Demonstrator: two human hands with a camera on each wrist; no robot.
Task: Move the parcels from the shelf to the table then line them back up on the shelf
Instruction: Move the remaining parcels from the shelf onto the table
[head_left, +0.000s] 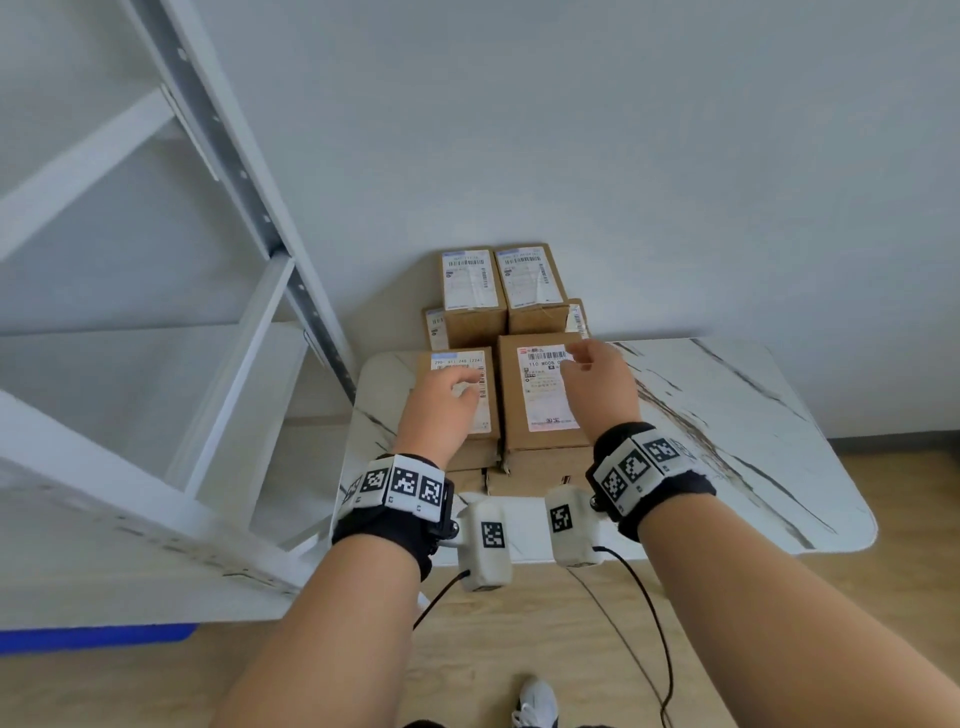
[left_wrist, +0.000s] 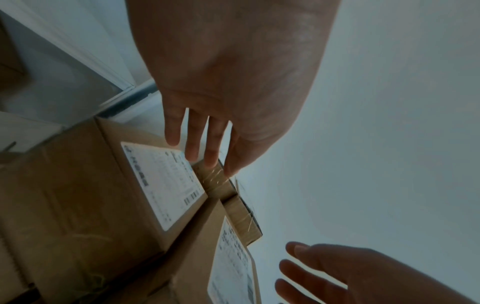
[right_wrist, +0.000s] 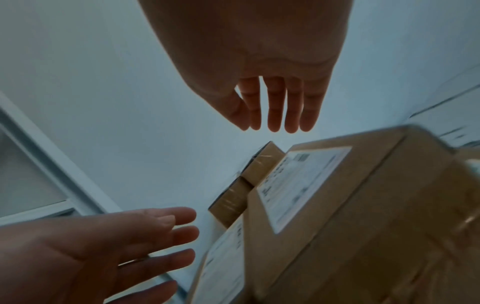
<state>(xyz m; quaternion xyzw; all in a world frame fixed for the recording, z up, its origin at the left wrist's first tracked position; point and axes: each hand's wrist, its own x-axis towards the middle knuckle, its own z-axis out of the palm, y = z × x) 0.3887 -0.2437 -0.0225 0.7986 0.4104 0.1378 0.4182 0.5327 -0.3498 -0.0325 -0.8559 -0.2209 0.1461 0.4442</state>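
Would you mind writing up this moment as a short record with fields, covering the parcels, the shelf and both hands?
setting: marble-pattern table beside a white metal shelf, plain wall behind
parcels: brown cardboard parcels with white labels, stacked on the table, taller at the back
shelf contents: no parcels on the boards in view
left hand: open, fingers straight, above the front left parcel, no grip
right hand: open, above the front right parcel, no grip
contact: none visible in the wrist views
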